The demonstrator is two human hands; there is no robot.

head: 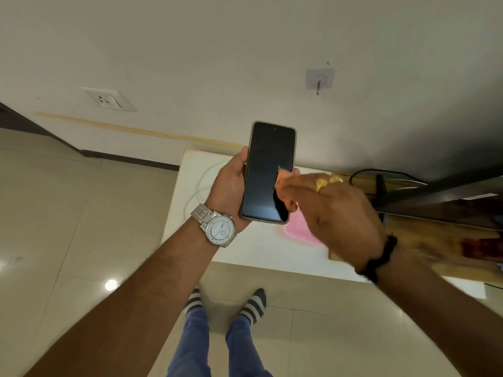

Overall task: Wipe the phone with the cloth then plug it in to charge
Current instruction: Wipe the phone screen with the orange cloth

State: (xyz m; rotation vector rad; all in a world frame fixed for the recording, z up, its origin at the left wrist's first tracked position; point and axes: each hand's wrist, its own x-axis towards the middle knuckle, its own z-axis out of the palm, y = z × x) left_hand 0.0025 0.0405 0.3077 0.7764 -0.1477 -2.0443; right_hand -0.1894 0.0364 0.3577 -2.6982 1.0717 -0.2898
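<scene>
— Phone [268, 172] was where, and why held that way?

— Upright in the left hand [231, 186], over the near edge of the white table [245, 248]. The palm cradled its back, the thumb clamped one long edge, and the dark screen faced the person, probably so the whole glass was open for wiping.

— And the cloth?

— A small orange cloth [284, 183] was pinched in the closed fingers of the right hand [334, 210] and pressed to the lower right of the screen. That hand was blurred, so I judged it mid-wipe.

— Counts?

— One phone, one cloth, one wall socket [107, 99] well off to the left, one pale cable [194, 191] looped on the table, likely the charger. One pink item [302, 232] lay under the right hand; I could not tell what.
</scene>
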